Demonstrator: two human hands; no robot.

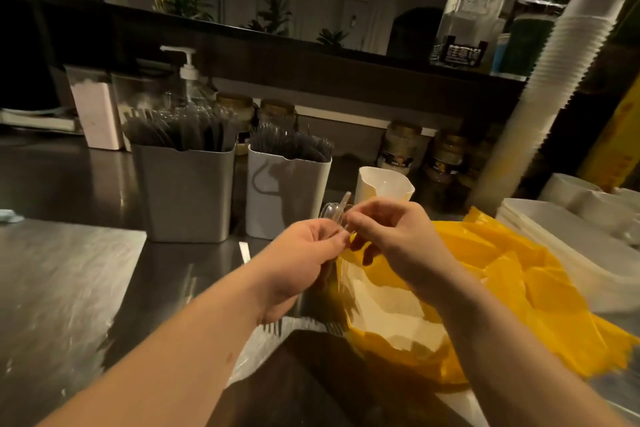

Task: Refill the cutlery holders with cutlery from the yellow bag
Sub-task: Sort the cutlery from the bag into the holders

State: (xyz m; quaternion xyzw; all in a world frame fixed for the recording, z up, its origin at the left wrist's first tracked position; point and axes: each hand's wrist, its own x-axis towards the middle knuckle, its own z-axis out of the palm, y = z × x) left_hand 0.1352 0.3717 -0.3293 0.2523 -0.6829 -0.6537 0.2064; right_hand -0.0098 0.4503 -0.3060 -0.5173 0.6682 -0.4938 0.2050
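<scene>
Left hand (304,246) and right hand (391,236) curl their fingers round clear cutlery (334,210) at the bag's (519,274) left edge. Grey holder (185,194) and white holder (287,191) stand just behind, both well filled. The counter (69,270) spreads wide to the left.

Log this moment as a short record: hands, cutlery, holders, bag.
left hand: grips a bundle of clear plastic cutlery
right hand: fingers pinch the top of the same bundle
grey holder: on the steel counter, filled with cutlery
white holder: just right of the grey one, also holding cutlery
yellow bag: crumpled on the counter, beneath the right forearm
</scene>
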